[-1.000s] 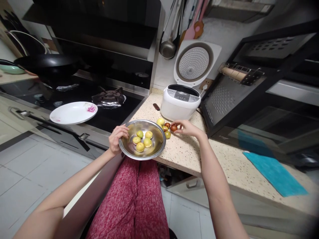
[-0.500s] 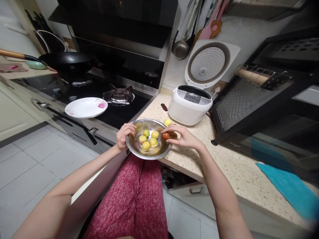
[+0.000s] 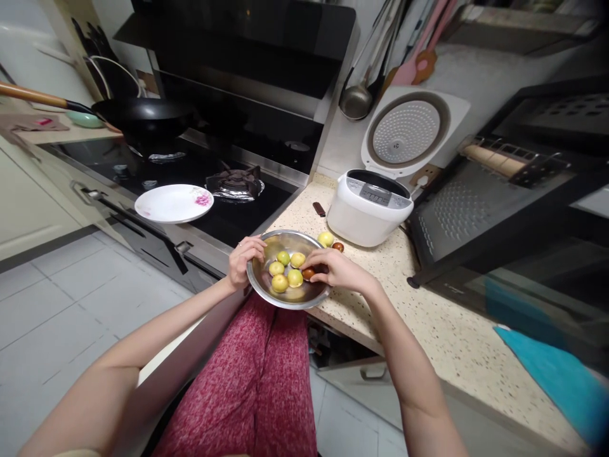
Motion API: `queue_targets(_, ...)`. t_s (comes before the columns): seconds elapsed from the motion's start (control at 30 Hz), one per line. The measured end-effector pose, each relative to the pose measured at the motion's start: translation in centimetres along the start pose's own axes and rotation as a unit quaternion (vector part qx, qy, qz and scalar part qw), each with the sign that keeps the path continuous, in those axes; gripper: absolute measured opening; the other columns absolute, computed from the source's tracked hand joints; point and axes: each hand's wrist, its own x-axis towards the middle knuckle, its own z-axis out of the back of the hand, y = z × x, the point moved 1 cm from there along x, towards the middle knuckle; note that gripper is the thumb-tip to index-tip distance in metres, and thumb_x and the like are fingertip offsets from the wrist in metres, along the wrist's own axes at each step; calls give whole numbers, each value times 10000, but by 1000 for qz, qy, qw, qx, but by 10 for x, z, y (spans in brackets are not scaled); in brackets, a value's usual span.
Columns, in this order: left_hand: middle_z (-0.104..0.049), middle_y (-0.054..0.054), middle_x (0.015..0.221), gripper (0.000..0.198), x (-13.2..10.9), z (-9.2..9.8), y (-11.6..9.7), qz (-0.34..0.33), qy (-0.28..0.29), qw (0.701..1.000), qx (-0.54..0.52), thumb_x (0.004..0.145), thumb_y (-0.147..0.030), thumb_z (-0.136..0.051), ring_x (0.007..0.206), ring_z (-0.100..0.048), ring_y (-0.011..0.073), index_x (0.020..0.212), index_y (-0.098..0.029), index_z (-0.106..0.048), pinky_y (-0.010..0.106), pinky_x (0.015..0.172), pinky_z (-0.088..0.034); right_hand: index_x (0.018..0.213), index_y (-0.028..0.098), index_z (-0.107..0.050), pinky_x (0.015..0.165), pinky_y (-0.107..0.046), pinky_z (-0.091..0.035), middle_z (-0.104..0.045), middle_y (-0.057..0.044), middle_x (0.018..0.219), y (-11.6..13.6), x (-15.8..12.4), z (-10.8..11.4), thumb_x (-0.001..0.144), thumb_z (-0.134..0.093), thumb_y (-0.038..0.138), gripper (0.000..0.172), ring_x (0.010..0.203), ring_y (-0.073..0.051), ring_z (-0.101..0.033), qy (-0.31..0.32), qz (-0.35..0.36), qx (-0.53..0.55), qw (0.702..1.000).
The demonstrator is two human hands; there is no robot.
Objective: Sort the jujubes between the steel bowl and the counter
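A shallow stainless steel bowl (image 3: 311,298) is tilted a little at the counter's front edge. Its left rim is gripped by my left hand (image 3: 245,260), fingers inside and curled over the edge. Several small, round yellow-green fruits (image 3: 295,278), which look like fresh jujubes, lie in the bowl. My right hand (image 3: 335,269) reaches over the right rim and pinches a reddish-brown jujube (image 3: 308,273) low inside the bowl. Just behind that hand, another yellow-green fruit (image 3: 325,239) and a brown jujube (image 3: 337,247) rest on the counter.
An open white rice cooker (image 3: 368,212) stands on the speckled counter (image 3: 409,317), with a small dark brown object (image 3: 318,209) beside it. Left are a white plate (image 3: 174,204) at the stove's front edge and a wok (image 3: 147,114). A black oven (image 3: 523,254) and blue cloth (image 3: 547,374) are right.
My right hand has moved left and down from the bowl's right rim into the bowl with the reddish-brown jujube. My left hand keeps its hold on the rim. The view has shifted slightly.
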Motion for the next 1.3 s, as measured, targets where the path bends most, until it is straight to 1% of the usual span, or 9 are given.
queue_targets(0.27,-677,74,744,674,1,0,-1,7,1,1000,1,1095,-485,-174,893,-693,240,670,-208,-618,485,985,-574,1152,206,-804,986,-410,-544,-776,-99,1156,-5,0,-2,878,-789,144,281,1054,-248,-724,0,9,51,999)
queue_targets(0.37,-677,73,752,667,-1,0,0,7,2,1000,-1,1093,-486,-177,900,-692,240,678,-209,-620,484,992,-569,1123,214,-810,981,-401,-553,-781,-92,1150,-2,-3,0,894,-788,190,232,1049,-240,-732,-22,22,67,997)
queue_targets(0.43,-677,73,755,657,-2,0,2,6,1,1000,-6,1093,-477,-185,906,-691,241,685,-208,-625,487,997,-563,1083,226,-814,969,-396,-560,-790,-79,1124,-2,-6,4,920,-768,238,170,1029,-230,-737,-66,22,75,995)
queue_targets(0.53,-682,73,753,649,-3,0,4,0,-3,1000,-13,1094,-471,-193,899,-689,242,695,-208,-631,493,990,-558,1013,228,-814,924,-397,-574,-798,-75,1064,-9,-15,18,957,-716,293,131,985,-235,-739,-184,-13,57,981)
queue_targets(0.63,-691,73,753,647,-4,0,5,2,-3,1000,-16,1093,-472,-196,894,-691,245,697,-209,-635,500,983,-557,961,211,-807,887,-407,-576,-796,-94,1008,-24,-26,33,974,-659,290,169,947,-258,-735,-298,-57,-15,953)
queue_targets(0.7,-694,76,746,663,-3,0,5,12,-2,1000,-11,1090,-492,-192,892,-694,249,682,-210,-632,506,987,-559,922,200,-799,876,-414,-567,-791,-102,967,-36,-33,40,963,-640,255,174,923,-273,-730,-328,-86,-74,938)
queue_targets(0.87,-686,72,727,677,-1,1,2,12,-3,1000,-3,1093,-496,-183,876,-692,243,669,-208,-626,503,990,-559,890,191,-786,854,-381,-548,-790,-92,957,-58,-42,41,937,-627,170,168,892,-264,-729,-263,-132,-115,949)
queue_targets(1.03,-678,67,715,680,-1,1,1,14,-4,1000,0,1098,-491,-179,863,-692,237,666,-207,-622,490,976,-560,1008,168,-787,854,-365,-536,-774,-105,1032,-66,-41,33,917,-655,114,169,946,-268,-716,-200,-162,-143,956)
queue_targets(1.3,-680,71,697,686,0,1,1,13,-5,1000,-3,1095,-501,-182,854,-694,243,651,-211,-617,496,975,-561,1158,173,-764,899,-374,-533,-760,-106,1156,-72,-37,24,901,-689,108,275,1044,-276,-711,-175,-155,-136,963)
